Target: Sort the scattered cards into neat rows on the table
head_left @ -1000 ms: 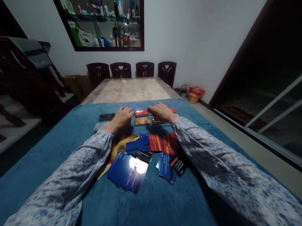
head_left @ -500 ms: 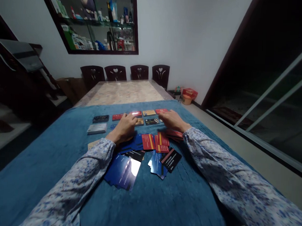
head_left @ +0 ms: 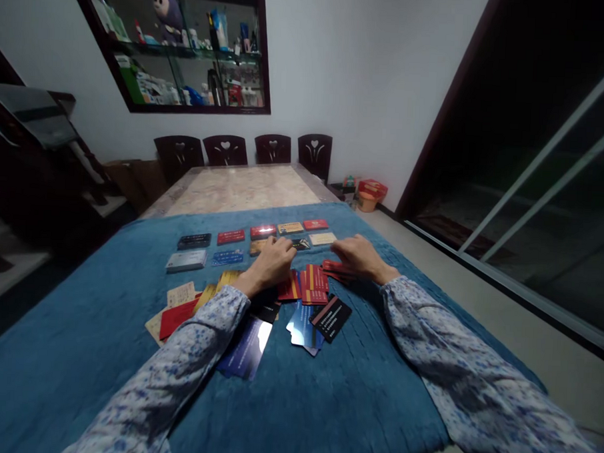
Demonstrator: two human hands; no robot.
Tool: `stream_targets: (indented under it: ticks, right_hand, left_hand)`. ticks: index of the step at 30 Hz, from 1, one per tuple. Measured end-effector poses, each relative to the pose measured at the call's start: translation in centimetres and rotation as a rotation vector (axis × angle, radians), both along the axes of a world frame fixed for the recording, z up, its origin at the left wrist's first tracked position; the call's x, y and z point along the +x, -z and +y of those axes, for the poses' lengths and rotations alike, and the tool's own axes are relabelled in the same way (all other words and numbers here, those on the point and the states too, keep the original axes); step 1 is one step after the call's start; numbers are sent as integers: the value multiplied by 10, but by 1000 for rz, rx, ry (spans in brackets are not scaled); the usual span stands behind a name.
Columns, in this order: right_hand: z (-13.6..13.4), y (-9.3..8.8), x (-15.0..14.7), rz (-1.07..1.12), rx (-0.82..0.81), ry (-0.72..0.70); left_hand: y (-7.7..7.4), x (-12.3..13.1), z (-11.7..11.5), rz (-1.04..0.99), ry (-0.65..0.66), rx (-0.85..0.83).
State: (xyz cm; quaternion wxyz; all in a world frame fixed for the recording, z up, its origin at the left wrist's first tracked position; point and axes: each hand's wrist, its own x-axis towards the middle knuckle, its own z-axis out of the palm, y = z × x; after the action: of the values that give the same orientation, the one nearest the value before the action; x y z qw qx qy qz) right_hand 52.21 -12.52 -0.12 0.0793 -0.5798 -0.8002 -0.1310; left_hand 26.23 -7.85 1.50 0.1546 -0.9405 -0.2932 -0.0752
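My left hand (head_left: 272,260) is over the middle of the cards, its fingers curled together beside the black card (head_left: 301,244). Whatever those fingers may hold is hidden. My right hand (head_left: 359,256), also with bent, closed fingers, is just above a stack of red cards (head_left: 336,271); its fingertips do not show clearly. Between my wrists lie fanned red cards with yellow stripes (head_left: 315,284), a black card with a stripe (head_left: 331,317) and light blue cards (head_left: 305,327). Dark blue cards (head_left: 246,351) spread beside my left forearm.
Sorted stacks form rows farther out: a white stack (head_left: 186,261), blue cards (head_left: 228,257), red cards (head_left: 231,237) and a cream card (head_left: 323,239). Red and yellow cards (head_left: 178,316) lie left of my forearm. A blue cloth (head_left: 102,324) covers the near table; chairs (head_left: 225,150) stand beyond.
My left hand has moved right across the cards, uncovering blue and yellow cards on the left. My right hand has drawn back from the far row, exposing the cream card.
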Motion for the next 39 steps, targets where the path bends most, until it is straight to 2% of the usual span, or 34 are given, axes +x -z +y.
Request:
stream_targets:
  ticks: [9, 19, 23, 31, 39]
  right_hand:
    - [-11, 23, 19, 90, 45, -14]
    - [-24, 21, 23, 138, -40, -90]
    - [-29, 18, 23, 152, -100, -146]
    - [-31, 17, 18, 216, -188, -155]
    - [-32, 15, 17, 240, -205, -194]
  left_hand:
    - [5, 37, -17, 35, 69, -70]
    - [24, 69, -18, 10, 183, -193]
    - [25, 74, -17, 12, 195, -225]
    - [22, 75, -16, 67, 186, -252]
    - [22, 74, -16, 16, 182, -275]
